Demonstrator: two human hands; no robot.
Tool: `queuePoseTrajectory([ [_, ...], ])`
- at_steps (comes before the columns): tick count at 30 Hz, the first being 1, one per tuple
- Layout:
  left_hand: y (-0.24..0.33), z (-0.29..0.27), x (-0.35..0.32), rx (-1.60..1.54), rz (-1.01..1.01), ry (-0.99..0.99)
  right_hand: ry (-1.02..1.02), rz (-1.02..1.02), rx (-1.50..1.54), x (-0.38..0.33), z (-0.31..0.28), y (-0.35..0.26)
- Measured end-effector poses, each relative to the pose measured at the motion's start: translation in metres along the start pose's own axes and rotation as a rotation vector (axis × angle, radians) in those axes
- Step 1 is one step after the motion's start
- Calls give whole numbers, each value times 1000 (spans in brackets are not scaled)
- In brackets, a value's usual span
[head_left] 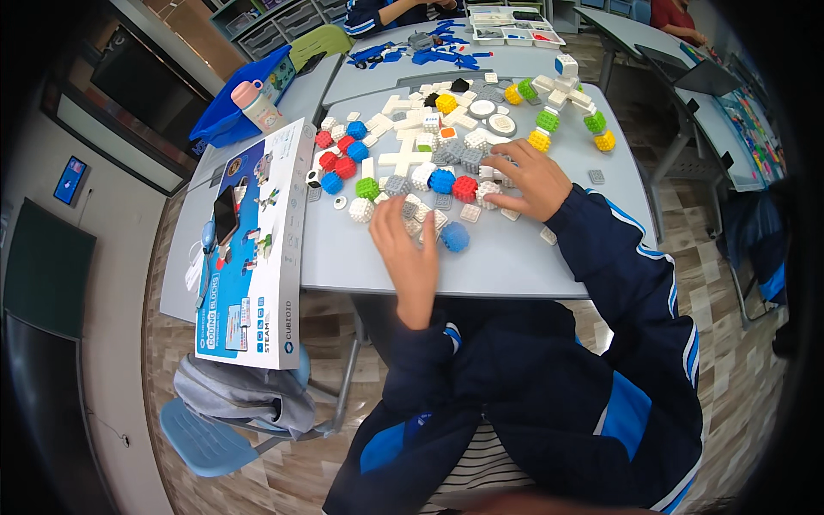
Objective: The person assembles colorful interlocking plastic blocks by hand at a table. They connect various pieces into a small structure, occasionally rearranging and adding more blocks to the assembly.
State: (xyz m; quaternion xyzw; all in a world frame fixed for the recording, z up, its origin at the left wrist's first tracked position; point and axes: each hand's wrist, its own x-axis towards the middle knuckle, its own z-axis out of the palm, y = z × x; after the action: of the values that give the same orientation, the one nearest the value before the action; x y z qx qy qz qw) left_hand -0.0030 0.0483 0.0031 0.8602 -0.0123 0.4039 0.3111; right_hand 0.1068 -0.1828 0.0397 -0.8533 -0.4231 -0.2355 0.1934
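Note:
My left hand [407, 262] reaches over the near edge of the table, fingers extended, thumb apart, beside small white blocks [422, 215]. A round blue block [455, 237] lies just right of its thumb. My right hand [534, 182] is spread, its thumb and fingertips around a white knobbly block [487, 194]; whether they touch it I cannot tell. That block ends a row with a red block [465, 188], a blue block [441, 180] and a white block [422, 177]. Grey blocks [463, 157] lie behind the row, near my right fingertips. A green block [367, 189] sits to the left.
An assembled figure of white, green and yellow blocks [562, 99] stands at the back right. A large box [296, 215] with a phone [226, 215] on it lies left. Behind are a blue bin [225, 110], a pink-lidded bottle [257, 106], blue models [438, 53] and a parts tray [515, 36].

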Motion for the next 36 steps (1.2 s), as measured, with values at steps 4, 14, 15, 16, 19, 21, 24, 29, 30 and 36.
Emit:
queuePoseTrajectory([
  [4, -24, -5, 5, 72, -29, -70, -47, -2, -83, -3, 9, -4],
  [14, -2, 16, -5, 146, 108, -361, -99, 3, -71, -7, 26, -1],
  [15, -1, 16, -5, 187, 92, -423, -96, 3, -60, -7, 26, -1],
  [16, -2, 16, -5, 163, 103, -377, -93, 3, -49, -7, 26, -2],
  [19, -5, 15, -6, 150, 78, -340, -84, -5, -60, -5, 22, -6],
  [21, -8, 15, -6, 182, 93, -309, -49, -65, 10, -2, 15, -11],
  [24, -9, 19, -7, 247, 80, -385, -53, -200, 144, 3, 1, -21],
  [29, -11, 24, -9, 258, 134, -375, -182, -468, 394, 1, -8, -44],
  [30, -11, 25, -9, 257, 140, -377, -173, -476, 338, 0, -5, -47],
  [36, -10, 33, -1, 213, 153, -393, -100, -387, 69, 0, 16, -29],
])
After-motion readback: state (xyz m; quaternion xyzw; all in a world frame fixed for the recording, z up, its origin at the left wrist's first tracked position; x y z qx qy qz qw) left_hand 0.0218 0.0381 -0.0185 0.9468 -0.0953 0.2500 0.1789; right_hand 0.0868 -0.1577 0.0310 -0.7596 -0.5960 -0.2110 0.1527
